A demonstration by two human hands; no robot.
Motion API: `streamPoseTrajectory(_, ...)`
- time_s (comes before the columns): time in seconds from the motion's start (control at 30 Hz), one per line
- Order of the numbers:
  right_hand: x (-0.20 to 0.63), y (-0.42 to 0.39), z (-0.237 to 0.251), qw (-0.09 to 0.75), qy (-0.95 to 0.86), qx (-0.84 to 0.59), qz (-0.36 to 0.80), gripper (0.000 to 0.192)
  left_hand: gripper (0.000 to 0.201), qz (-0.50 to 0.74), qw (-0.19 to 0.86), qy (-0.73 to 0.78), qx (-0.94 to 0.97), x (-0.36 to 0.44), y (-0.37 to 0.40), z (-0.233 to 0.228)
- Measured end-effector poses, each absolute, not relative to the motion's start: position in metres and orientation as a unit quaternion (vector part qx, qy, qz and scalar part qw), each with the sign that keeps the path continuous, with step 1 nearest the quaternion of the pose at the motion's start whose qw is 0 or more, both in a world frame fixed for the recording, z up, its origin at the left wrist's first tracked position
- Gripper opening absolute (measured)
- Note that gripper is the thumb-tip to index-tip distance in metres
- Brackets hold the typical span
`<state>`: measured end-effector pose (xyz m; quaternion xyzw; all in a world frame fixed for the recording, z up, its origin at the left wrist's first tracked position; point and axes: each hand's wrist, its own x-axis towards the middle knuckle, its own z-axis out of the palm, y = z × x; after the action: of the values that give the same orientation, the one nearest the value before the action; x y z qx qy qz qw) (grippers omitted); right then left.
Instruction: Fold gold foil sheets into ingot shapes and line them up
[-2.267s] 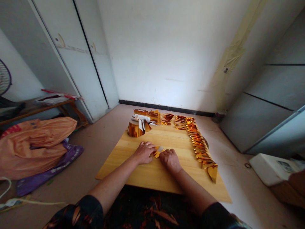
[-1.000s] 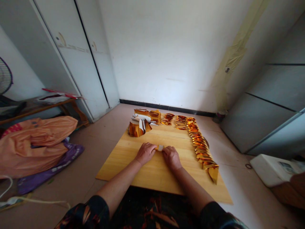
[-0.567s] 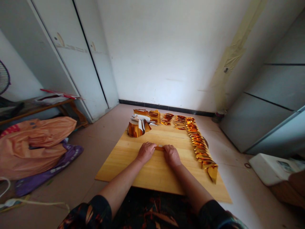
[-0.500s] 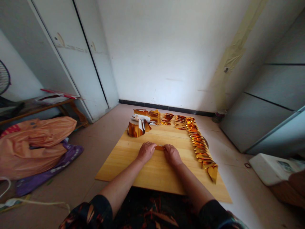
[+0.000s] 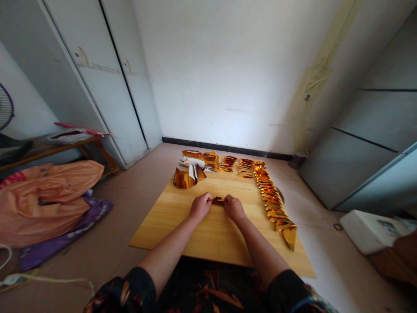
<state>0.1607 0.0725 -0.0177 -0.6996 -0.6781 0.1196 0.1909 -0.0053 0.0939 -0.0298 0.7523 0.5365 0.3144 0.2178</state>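
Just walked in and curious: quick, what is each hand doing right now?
Left hand: closed, pinching the left end of a small folded gold foil paper.
Right hand: closed, pinching its right end.

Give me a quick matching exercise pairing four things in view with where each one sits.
Things:
1. small folded gold foil piece
2. long row of folded gold foil pieces
3. curled stack of gold foil sheets
4. orange plastic bag

Places:
A. floor, left of the wooden board
B. between left hand and right hand
C. board's right edge
D. board's far left corner

Pairs: 1-B, 2-C, 3-D, 4-A
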Motion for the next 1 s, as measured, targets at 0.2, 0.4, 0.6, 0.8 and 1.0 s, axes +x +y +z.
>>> streamPoseTrajectory(0.2, 0.165, 0.072, -0.014, 0.249, -0.646, -0.701, 0.173, 0.009, 0.011, 0.281, 0.191, 0.596, 0.728, 0.002, 0.087, -0.018)
streamPoseTrajectory(0.4, 0.163, 0.068, -0.014, 0.258, -0.638, -0.706, 0.167, 0.005, 0.012, 0.265, 0.177, 0.607, 0.728, 0.004, 0.084, -0.015)
streamPoseTrajectory(0.6, 0.16, 0.068, -0.015, 0.225, -0.638, -0.72, 0.153, 0.007, 0.013, 0.262, 0.163, 0.605, 0.734, 0.005, 0.085, -0.018)
streamPoseTrajectory(0.8, 0.159, 0.069, -0.016, 0.197, -0.648, -0.722, 0.139, 0.008, 0.015, 0.259, 0.152, 0.597, 0.743, 0.004, 0.084, -0.02)
streamPoseTrajectory(1.0, 0.159, 0.07, -0.017, 0.188, -0.65, -0.723, 0.134, 0.009, 0.015, 0.232, 0.127, 0.606, 0.75, 0.004, 0.083, -0.019)
